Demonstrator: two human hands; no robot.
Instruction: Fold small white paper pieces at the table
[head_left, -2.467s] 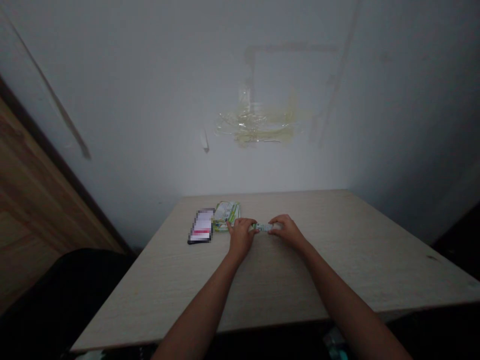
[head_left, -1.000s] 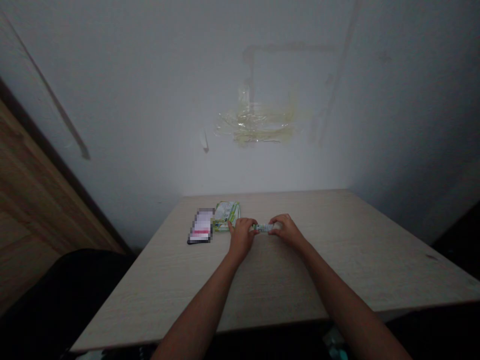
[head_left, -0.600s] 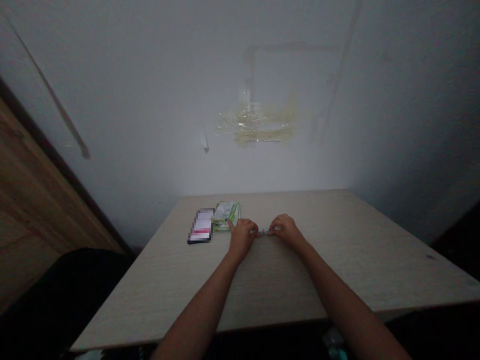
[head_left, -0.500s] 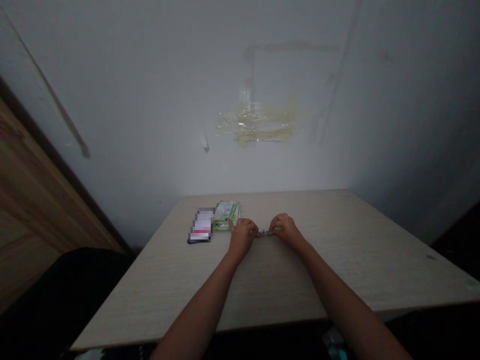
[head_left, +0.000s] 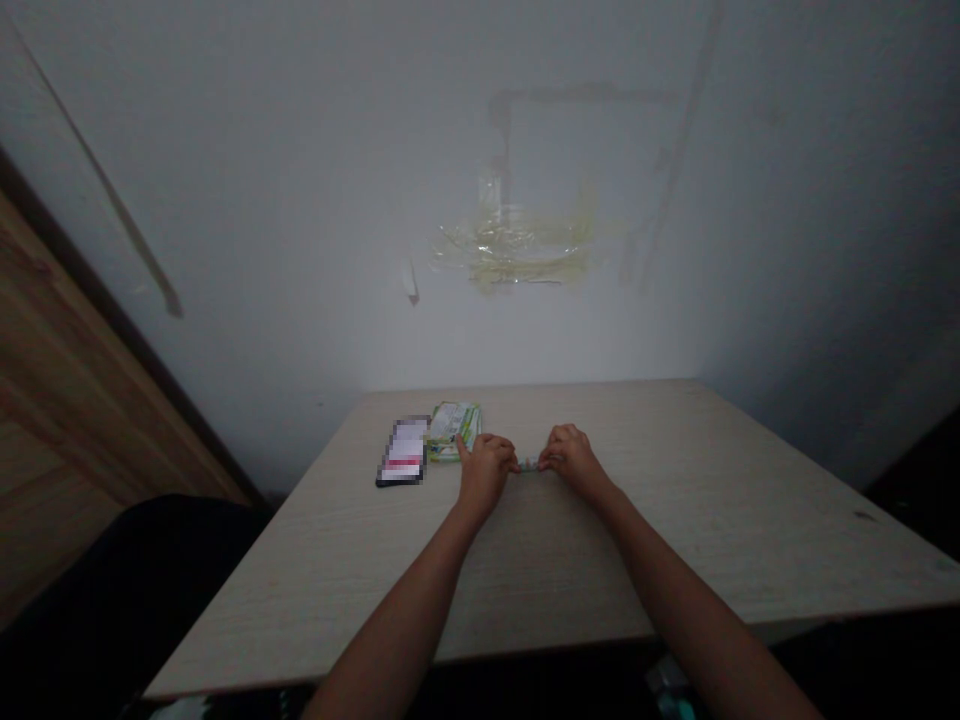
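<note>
A small, narrow strip with a light, coloured print (head_left: 529, 464) lies low over the table between my two hands; its exact kind is too small to make out. My left hand (head_left: 487, 465) pinches its left end, the thumb side towards the stack. At the right end, the fingers of my right hand (head_left: 568, 455) are closed on it in the same way. My fingertips hide both ends. Just behind and left of my left hand rests a stack of green-and-white printed packets (head_left: 453, 428).
A phone (head_left: 403, 452) with a lit, blurred screen lies left of the packets. The pale wooden table (head_left: 585, 570) meets a white wall (head_left: 315, 200) bearing old tape (head_left: 525, 250). A dark chair-like shape (head_left: 142, 570) stands at the left, beside wooden boards (head_left: 52, 400).
Both hands keep their hold, with only a very slight shift. A little more of the printed strip shows between my fingers. The phone and packets stay put.
</note>
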